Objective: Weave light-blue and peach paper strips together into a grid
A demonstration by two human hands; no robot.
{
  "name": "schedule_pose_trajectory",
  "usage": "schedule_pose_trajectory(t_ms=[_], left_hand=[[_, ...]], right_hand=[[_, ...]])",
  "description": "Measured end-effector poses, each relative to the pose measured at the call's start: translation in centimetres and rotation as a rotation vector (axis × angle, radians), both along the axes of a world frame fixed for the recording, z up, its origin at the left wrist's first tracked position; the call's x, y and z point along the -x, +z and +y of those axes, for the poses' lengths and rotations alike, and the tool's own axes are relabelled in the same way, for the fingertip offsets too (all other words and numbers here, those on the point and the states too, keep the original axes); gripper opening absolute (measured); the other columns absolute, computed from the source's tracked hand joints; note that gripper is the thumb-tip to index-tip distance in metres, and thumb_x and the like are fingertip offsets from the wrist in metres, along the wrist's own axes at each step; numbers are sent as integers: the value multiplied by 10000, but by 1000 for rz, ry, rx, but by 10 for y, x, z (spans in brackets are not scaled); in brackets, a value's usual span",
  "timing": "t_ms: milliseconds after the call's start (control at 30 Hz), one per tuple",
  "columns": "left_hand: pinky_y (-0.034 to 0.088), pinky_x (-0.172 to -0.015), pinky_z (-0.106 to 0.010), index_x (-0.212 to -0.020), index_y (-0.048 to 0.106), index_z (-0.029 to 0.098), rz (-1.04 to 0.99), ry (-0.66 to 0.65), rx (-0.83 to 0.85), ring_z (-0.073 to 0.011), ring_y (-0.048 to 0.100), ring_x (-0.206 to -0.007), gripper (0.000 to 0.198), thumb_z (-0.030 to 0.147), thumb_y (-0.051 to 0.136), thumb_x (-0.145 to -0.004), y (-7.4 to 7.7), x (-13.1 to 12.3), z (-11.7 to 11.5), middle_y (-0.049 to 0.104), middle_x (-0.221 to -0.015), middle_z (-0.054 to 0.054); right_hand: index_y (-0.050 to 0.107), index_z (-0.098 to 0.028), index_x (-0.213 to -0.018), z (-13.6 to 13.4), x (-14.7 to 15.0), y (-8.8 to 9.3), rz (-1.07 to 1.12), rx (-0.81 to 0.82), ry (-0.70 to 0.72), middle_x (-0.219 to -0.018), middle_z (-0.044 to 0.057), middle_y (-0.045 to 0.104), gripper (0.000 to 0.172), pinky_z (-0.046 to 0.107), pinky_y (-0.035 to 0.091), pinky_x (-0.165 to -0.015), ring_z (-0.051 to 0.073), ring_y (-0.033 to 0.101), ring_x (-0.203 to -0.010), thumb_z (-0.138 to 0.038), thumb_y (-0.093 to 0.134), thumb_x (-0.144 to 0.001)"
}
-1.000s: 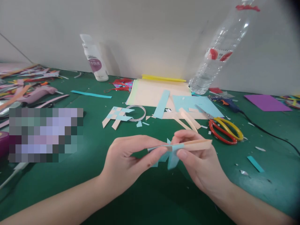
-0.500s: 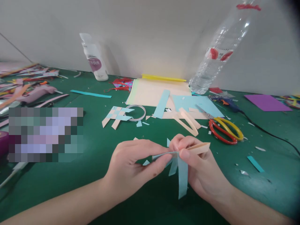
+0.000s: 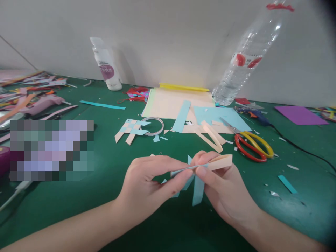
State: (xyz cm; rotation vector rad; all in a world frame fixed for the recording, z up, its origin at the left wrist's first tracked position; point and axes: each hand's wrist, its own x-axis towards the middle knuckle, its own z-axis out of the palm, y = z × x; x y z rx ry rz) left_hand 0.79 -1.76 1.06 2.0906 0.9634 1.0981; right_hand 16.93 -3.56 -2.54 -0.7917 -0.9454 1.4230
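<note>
Fingers [image 3: 181, 175]: left hand [image 3: 147, 185] and right hand [image 3: 225, 192] pinch the woven strips [image 3: 219, 161].
Risk: dangling blue strip [image 3: 198, 190] may slip out if the pinch loosens.

Forearms angled inward, left hand [image 3: 147, 187] and right hand [image 3: 225, 192] close together, each closed in a pinch grip

Paper-craft workbench, hobby or classroom grade. Evidence: green table mat [image 3: 301, 154] littered with small cuttings, and a stack of coloured paper sheets [image 3: 170, 103] against a plain white wall [image 3: 170, 35]. Purple sheet [image 3: 299, 114] far right. Tools out: scissors [image 3: 253, 145], corded glue gun [image 3: 252, 114], tape ring [image 3: 152, 126], white squeeze bottle [image 3: 106, 66]. Woven blue-and-peach patch [image 3: 131, 130] lies by the tape ring. A similar woven strip piece [image 3: 199, 175] is held above the mat. Heap of coloured offcuts [image 3: 31, 87] on the left.
</note>
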Motion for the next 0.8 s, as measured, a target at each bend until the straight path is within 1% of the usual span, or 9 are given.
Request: schedule_pose_trajectory(t_ms=[100, 167, 267, 333, 467, 533, 667, 800], left_hand=[[449, -463, -186, -719, 705, 202, -29, -9, -1, -90, 557, -469, 129, 185, 603, -798, 0, 0, 1, 689, -602, 18], [440, -448, -171, -722, 705, 186, -53, -7, 7, -80, 547, -466, 121, 162, 608, -790, 0, 0, 1, 690, -603, 18], [443, -441, -145, -724, 707, 175, -65, 23, 20, -70, 561, -469, 97, 145, 628, -772, 0, 0, 1, 697, -609, 23], [458, -460, -128, -721, 706, 180, -77, 57, 15, -66, 583, -485, 91, 132, 639, -759, 0, 0, 2, 704, -623, 34], [475, -492, -107, -712, 701, 200, -103, 110, 27, -58, 603, -510, 98, 131, 645, -754, -1, 1, 3, 704, -631, 62], [473, -495, -101, -716, 701, 204, -109, 106, 39, -55, 603, -518, 100, 134, 644, -758, -1, 1, 3, 702, -630, 67], [473, -505, -101, -711, 702, 202, -125, 63, 48, -53, 604, -541, 108, 123, 645, -758, -2, 0, 3, 709, -664, 63], [474, -517, -105, -734, 711, 212, -157, 24, 48, -52, 610, -573, 117, 119, 646, -764, -2, 0, 5, 713, -703, 63]], right_hand=[[684, -278, -730, 0, 0, -1, -9, -19, -11, -776, -32, 597, 76, 226, 444, -606, 102, 533, -723, -240, 741, -697], [689, -285, -757, 0, 0, -2, -19, -2, -20, -763, -34, 599, 91, 221, 443, -598, 98, 533, -708, -255, 746, -693], [696, -295, -824, -1, -1, -3, -32, 35, -16, -728, -33, 597, 141, 218, 450, -603, 99, 534, -699, -294, 748, -693], [695, -302, -853, 0, -1, -3, -24, 22, -6, -740, -32, 606, 153, 215, 457, -611, 99, 540, -709, -305, 738, -706], [694, -295, -847, 1, 0, -2, -1, -48, 37, -810, -27, 624, 79, 229, 476, -671, 103, 562, -769, -269, 679, -774], [694, -276, -823, 1, 1, -2, -20, -75, 52, -810, -22, 617, 58, 239, 479, -682, 104, 558, -767, -243, 654, -797], [695, -275, -828, 0, 0, -2, -56, -115, 50, -791, -24, 615, 88, 224, 473, -635, 96, 548, -732, -207, 643, -805], [700, -288, -836, 1, 0, -2, -61, -130, 40, -788, -30, 627, 115, 220, 485, -658, 93, 566, -750, -193, 641, -808]])
